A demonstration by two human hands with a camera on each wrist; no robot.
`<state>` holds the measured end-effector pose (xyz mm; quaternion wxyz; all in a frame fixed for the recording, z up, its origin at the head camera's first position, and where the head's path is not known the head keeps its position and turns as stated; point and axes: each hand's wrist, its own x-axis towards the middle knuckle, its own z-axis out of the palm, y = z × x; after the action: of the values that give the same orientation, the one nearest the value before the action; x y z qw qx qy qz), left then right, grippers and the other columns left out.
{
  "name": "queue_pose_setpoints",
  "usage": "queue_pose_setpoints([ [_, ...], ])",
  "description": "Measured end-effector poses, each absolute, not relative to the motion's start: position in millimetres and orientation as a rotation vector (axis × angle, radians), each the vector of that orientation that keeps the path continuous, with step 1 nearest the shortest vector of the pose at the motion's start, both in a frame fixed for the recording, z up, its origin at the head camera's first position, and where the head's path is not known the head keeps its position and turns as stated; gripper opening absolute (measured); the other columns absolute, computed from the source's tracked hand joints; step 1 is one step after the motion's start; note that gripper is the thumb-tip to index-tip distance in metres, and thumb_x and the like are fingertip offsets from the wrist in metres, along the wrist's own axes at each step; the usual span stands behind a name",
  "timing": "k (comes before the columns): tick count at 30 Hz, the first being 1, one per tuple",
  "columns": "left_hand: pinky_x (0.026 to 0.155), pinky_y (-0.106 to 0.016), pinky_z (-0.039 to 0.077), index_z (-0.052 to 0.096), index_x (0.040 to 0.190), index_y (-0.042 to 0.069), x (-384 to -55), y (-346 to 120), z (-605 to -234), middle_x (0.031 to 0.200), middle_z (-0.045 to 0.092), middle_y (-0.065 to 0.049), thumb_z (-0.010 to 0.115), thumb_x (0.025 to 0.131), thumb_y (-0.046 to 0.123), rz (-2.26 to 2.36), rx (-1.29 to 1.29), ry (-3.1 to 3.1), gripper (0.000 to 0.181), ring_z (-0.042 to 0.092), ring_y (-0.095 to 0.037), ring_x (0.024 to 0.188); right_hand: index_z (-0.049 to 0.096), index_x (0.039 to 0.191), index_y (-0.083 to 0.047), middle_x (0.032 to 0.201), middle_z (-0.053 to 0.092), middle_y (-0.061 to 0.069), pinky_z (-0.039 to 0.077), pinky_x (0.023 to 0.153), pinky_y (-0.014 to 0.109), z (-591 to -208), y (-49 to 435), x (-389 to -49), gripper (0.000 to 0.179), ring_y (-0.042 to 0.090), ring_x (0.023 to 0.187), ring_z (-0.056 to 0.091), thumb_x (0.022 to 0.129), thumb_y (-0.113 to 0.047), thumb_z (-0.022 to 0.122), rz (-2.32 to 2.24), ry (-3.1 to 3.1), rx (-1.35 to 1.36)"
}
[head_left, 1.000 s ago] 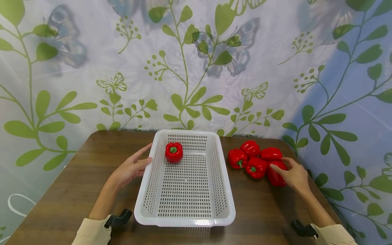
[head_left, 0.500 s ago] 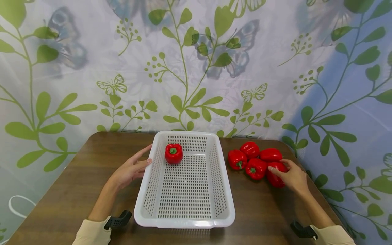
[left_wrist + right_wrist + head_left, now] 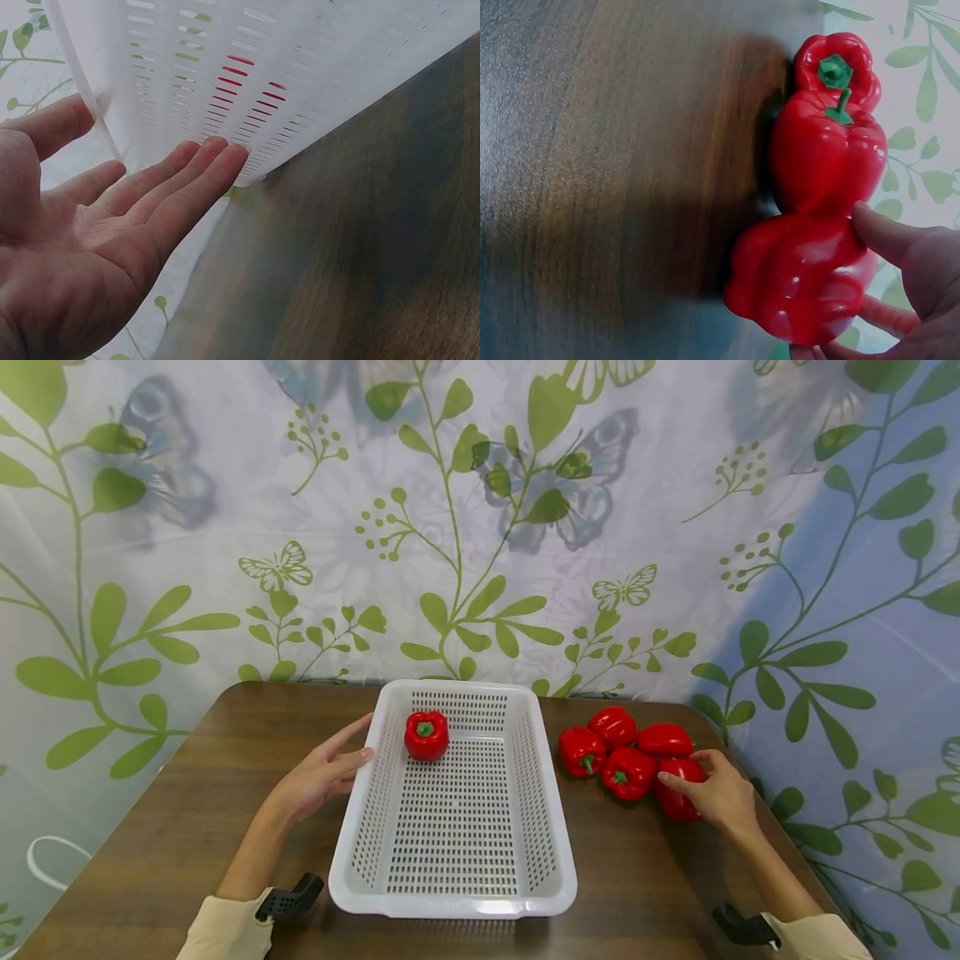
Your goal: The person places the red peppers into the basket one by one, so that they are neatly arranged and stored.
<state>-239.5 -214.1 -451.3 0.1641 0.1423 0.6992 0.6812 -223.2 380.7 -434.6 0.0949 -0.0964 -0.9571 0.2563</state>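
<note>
A white perforated plastic basket (image 3: 450, 906) stands on the table, with one red bell pepper (image 3: 426, 745) upright near its far left corner. At the basket's left side, my left hand (image 3: 318, 781) has its fingers extended, thumb and fingertips at the rim and wall; the left wrist view shows the fingers (image 3: 199, 180) nearly straight along the outer wall. Over on the right, my right hand (image 3: 723, 793) grips the nearest red bell pepper (image 3: 678, 802) of a cluster, thumb on one side and fingers on the other. That pepper (image 3: 795, 277) lies against another pepper (image 3: 825, 157) in the right wrist view.
Several more red bell peppers (image 3: 628, 772) lie close together right of the basket. The brown wooden table (image 3: 622, 877) ends at a leaf-and-butterfly patterned curtain (image 3: 480, 527) behind and to the right. A white cord loop (image 3: 48, 860) shows at the far left.
</note>
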Motion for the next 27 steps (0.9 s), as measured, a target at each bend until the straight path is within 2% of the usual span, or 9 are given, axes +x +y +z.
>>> queue_pose_setpoints([
  [6, 0.096, -0.050, 0.057, 0.017, 0.163, 0.030, -240, -214, -452, 0.148, 0.050, -0.028, 0.053, 0.106, 0.024, 1.937, 0.411, 1.992, 0.067, 0.065, -0.040, 0.123, 0.050, 0.130, 0.004, 0.120, 0.062, 0.033, 0.051, 0.072, 0.051, -427, 380, -220, 0.073, 0.048, 0.101, 0.058, 0.087, -0.049, 0.075, 0.747, -2.857, -0.293],
  [11, 0.096, -0.050, 0.057, 0.017, 0.163, 0.030, -240, -214, -451, 0.149, 0.050, -0.027, 0.053, 0.106, 0.024, 1.931, 0.419, 1.999, 0.068, 0.065, -0.039, 0.123, 0.050, 0.124, 0.004, 0.111, 0.064, 0.031, 0.049, 0.065, 0.043, -418, 380, -217, 0.069, 0.046, 0.095, 0.059, 0.085, -0.046, 0.079, 0.723, -2.855, -0.272],
  [17, 0.096, -0.050, 0.057, 0.016, 0.164, 0.030, -241, -214, -451, 0.149, 0.049, -0.029, 0.052, 0.107, 0.023, 1.940, 0.423, 1.986, 0.068, 0.065, -0.039, 0.122, 0.049, 0.121, 0.004, 0.108, 0.063, 0.031, 0.046, 0.065, 0.044, -406, 378, -216, 0.070, 0.047, 0.094, 0.059, 0.082, -0.044, 0.082, 0.694, -2.850, -0.219],
  [23, 0.096, -0.050, 0.057, 0.016, 0.164, 0.030, -241, -214, -450, 0.149, 0.049, -0.029, 0.052, 0.106, 0.023, 1.939, 0.417, 1.990, 0.068, 0.065, -0.039, 0.122, 0.048, 0.121, 0.005, 0.109, 0.061, 0.032, 0.051, 0.063, 0.043, -394, 371, -217, 0.069, 0.045, 0.092, 0.059, 0.083, -0.042, 0.082, 0.712, -2.826, -0.170],
  [27, 0.095, -0.050, 0.058, 0.016, 0.164, 0.029, -241, -214, -450, 0.150, 0.048, -0.028, 0.052, 0.107, 0.023, 1.942, 0.422, 1.977, 0.068, 0.065, -0.039, 0.122, 0.048, 0.123, 0.004, 0.115, 0.059, 0.031, 0.053, 0.068, 0.049, -386, 364, -217, 0.067, 0.045, 0.098, 0.056, 0.084, -0.039, 0.081, 0.736, -2.794, -0.150],
])
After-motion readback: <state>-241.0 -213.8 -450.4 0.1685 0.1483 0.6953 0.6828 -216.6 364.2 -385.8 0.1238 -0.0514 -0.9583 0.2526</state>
